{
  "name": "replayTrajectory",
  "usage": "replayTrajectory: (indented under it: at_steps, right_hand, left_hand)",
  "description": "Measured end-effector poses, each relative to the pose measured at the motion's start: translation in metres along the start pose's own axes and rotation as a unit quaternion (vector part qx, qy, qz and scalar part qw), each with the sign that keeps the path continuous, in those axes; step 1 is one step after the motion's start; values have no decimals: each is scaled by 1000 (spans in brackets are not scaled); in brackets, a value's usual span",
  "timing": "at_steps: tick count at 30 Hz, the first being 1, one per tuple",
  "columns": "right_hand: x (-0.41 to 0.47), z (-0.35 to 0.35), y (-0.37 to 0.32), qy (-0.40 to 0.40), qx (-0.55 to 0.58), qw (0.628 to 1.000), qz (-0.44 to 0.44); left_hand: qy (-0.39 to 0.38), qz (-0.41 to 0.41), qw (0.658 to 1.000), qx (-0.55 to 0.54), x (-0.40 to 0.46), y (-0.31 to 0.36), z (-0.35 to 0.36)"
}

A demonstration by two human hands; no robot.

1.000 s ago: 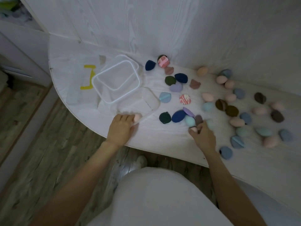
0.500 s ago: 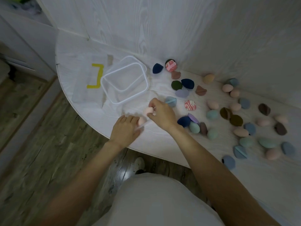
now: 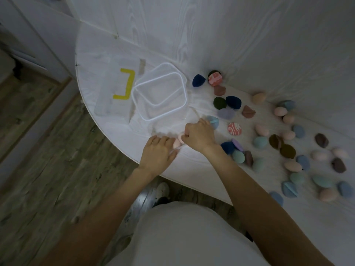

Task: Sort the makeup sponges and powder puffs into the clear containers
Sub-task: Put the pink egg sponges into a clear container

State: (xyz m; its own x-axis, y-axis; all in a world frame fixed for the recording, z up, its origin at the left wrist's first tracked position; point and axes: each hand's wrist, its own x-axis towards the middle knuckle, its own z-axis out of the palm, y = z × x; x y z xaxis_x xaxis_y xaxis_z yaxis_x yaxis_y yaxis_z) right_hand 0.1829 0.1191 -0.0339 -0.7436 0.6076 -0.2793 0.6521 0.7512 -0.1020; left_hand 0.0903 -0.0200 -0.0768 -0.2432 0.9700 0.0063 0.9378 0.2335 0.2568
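Observation:
A faint clear container (image 3: pixel 192 111) stands on the white table, near its front edge. My left hand (image 3: pixel 156 153) grips its near corner, with a pink sponge (image 3: pixel 176 144) inside by the fingertips. My right hand (image 3: pixel 200 134) is over the container, shut on another pink sponge (image 3: pixel 181 138), almost touching the left hand. Several sponges and puffs lie loose to the right, among them a light blue puff (image 3: pixel 213 120), a red marbled puff (image 3: pixel 234 128) and a teal sponge (image 3: pixel 259 142).
Clear pieces with white rims (image 3: pixel 185 96) lie stacked behind the container. A clear bag with a yellow mark (image 3: pixel 124 87) is to their left. The curved table edge (image 3: pixel 115 135) drops to a wood floor. A white wall runs close behind the sponges.
My right hand left the loose sponges and came left with a pink sponge to the container. My left hand stayed at the container's corner.

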Motion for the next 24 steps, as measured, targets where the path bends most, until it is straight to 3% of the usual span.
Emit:
replayTrajectory:
  at_steps: [12,17,20,24]
  right_hand:
    - [0,10,11,68,21,997,-4]
    - [-9,5,18,133,98,986,-36]
    - [-33,-7,40,189,109,975,-52]
    - [-79,-12,99,167,61,984,-10]
  left_hand:
    - [32,-9,997,-63,3,0,-8]
    - [91,-2,989,-113,5,5,-18]
    - [140,52,969,-195,20,24,-29]
    - [122,191,945,-237,58,71,-43]
